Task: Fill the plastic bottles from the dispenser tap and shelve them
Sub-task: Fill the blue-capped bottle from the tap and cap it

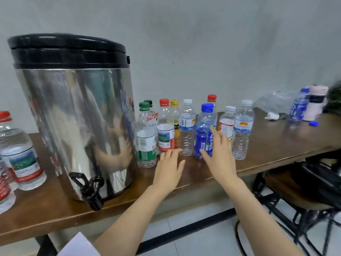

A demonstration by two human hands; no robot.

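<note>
The room is evenly and fairly brightly lit with a soft, cool light and no hard beam; the grey wall (203,43) carries only faint mottled shading. Shadows are weak, just pale smudges under the row of bottles (186,130) on the brown table (276,145). The steel dispenser (77,117) at the left of the frame throws back streaky white glare and warped reflections. The wide lens bends things, so the dispenser leans and the table edge curves. The centre is reasonably sharp. The far right edge is smeared, with the blue bottle (299,108) and the pink object (316,102) beside it blurred.
</note>
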